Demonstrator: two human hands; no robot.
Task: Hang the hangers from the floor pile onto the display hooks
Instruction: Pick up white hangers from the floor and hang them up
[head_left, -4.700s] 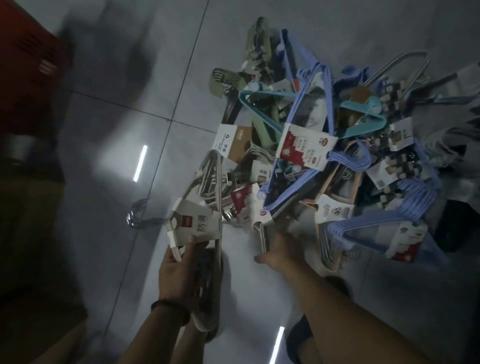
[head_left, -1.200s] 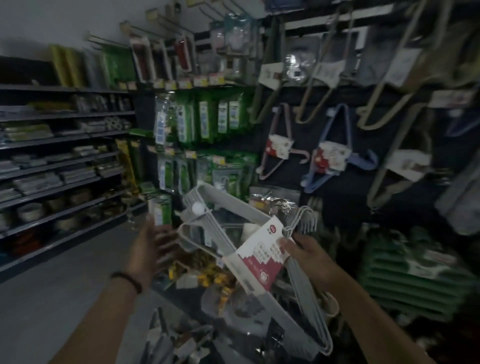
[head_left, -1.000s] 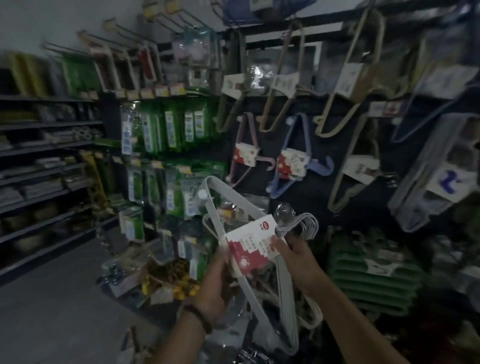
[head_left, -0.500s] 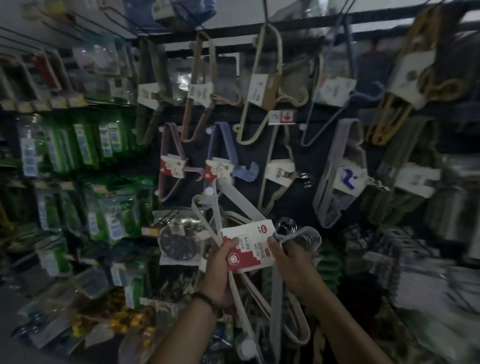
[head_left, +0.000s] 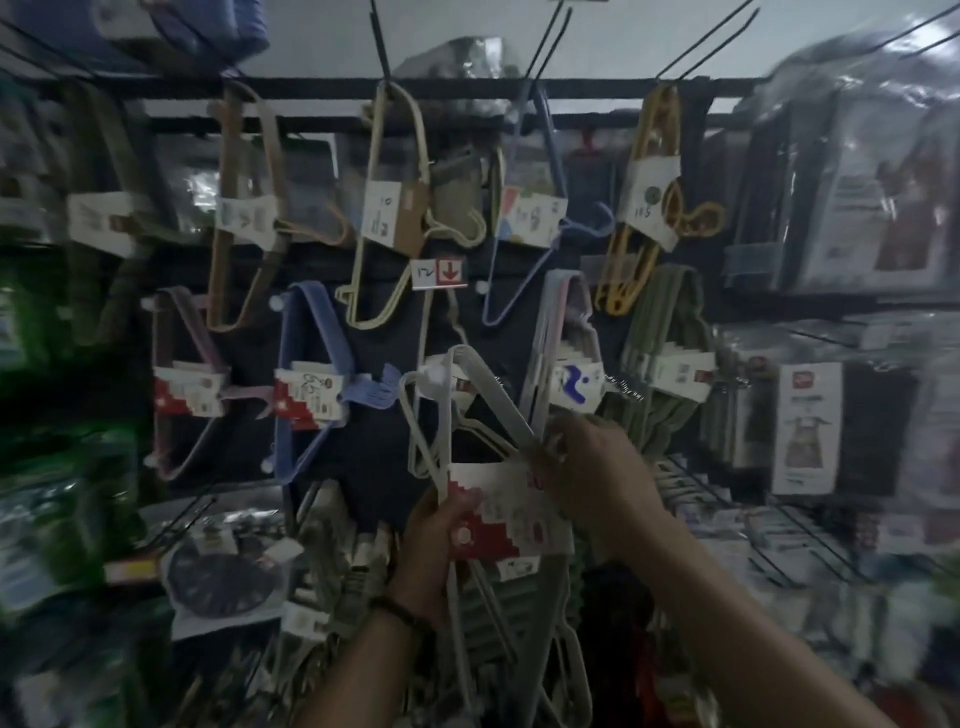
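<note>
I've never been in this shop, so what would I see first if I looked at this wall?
First, the pale hanger bundle with its red-and-white label, low in the middle, held by the left hand and right hand. Behind it, the dark display wall is crowded with hanging packs: blue hangers to the left and yellow hangers at the upper right. A small red arrow tag sits in the centre.
</note>
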